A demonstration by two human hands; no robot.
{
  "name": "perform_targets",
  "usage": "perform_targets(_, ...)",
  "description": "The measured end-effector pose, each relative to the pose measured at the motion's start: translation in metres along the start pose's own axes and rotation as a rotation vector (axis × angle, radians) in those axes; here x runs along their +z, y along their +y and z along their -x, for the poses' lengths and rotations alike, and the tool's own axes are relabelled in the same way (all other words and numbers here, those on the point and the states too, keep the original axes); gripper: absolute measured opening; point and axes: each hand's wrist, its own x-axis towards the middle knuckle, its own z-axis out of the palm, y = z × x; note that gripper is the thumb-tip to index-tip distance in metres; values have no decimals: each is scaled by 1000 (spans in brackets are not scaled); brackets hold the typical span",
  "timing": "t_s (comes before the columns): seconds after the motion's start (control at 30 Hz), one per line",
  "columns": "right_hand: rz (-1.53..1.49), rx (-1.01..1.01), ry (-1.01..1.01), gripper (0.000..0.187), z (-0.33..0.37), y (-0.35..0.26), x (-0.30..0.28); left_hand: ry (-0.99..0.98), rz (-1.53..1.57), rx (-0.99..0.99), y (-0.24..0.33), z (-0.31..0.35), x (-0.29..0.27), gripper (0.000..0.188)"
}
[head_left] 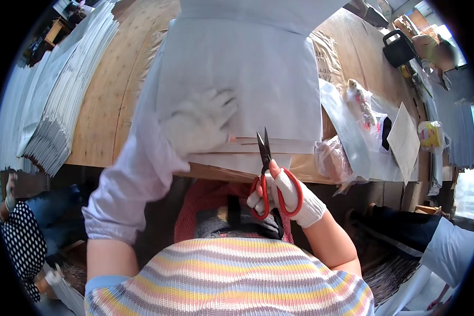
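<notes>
A stack of white sheets [258,68] lies on the wooden table in front of me, its near edges uneven. Over its near left part is my left hand [197,121] in a white glove, blurred by motion, its fingers apart and nothing seen in them. Just off the table's near edge, my right hand [284,195] in a white fingerless glove is closed round red-handled scissors [265,152]. Their dark blades point away from me, slightly parted, the tips close to the stack's near edge. Whether my left hand presses on the top sheet I cannot tell.
Tall piles of folded white sheets [63,100] stand on the left of the wooden table [110,95]. On the right lie plastic bags [334,158], a white diamond-shaped piece [404,142] and a black jug-like container [398,49]. Other people are at both sides.
</notes>
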Motion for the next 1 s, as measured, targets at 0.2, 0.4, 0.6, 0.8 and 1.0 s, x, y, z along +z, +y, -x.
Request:
perform_targets(0.2, 320, -64, 246, 83, 21, -22, 29, -37, 86, -325, 54, 5, -7, 59)
perform_targets(0.4, 940, -21, 260, 60, 38, -12, 4, 11, 92, -357, 50, 7, -3, 48)
perform_targets(0.6, 436, -162, 450, 72, 57, -12, -31, 16, 45, -322, 53, 5, -1, 48)
perform_targets(0.8, 217, -148, 422, 56, 39, -13, -28, 49, -49, -339, 54, 12, 5, 40)
perform_targets(1.0, 320, -186, 362, 66, 40, -1, -14, 79, -21, -587, 48, 53, 0, 43)
